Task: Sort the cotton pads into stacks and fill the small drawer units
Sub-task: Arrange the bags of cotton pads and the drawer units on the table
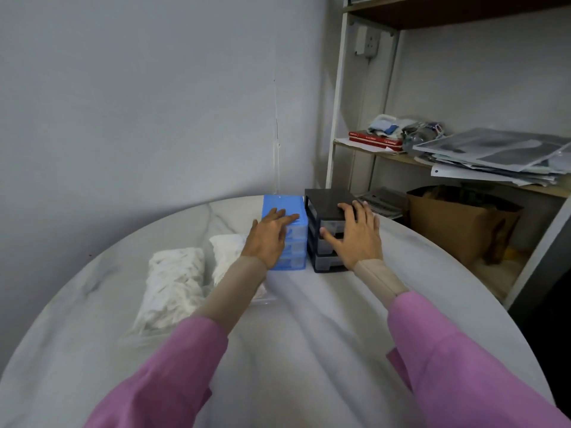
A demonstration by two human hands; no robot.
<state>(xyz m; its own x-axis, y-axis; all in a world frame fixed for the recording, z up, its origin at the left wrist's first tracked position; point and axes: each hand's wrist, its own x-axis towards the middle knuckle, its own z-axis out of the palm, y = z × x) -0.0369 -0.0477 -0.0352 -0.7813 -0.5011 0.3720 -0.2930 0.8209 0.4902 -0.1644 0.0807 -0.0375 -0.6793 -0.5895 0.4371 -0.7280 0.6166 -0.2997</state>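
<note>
Two small three-drawer units stand side by side at the far edge of the table. My left hand point(268, 236) rests flat on the top front of the blue drawer unit point(282, 203), fingers straight. My right hand point(355, 236) lies over the top front edge of the black drawer unit point(327, 197), fingers on its top and thumb against a drawer front. All drawers look closed. Two clear bags of white cotton pads lie left of the units: one bag point(176, 285) nearer me, and the other bag point(227, 251) partly hidden by my left forearm.
The round white marble table point(309, 335) stands against a grey wall. To the right is a shelf unit point(336, 118) with red books, stacked papers point(494, 159) and a brown paper bag point(457, 223) on the lower level.
</note>
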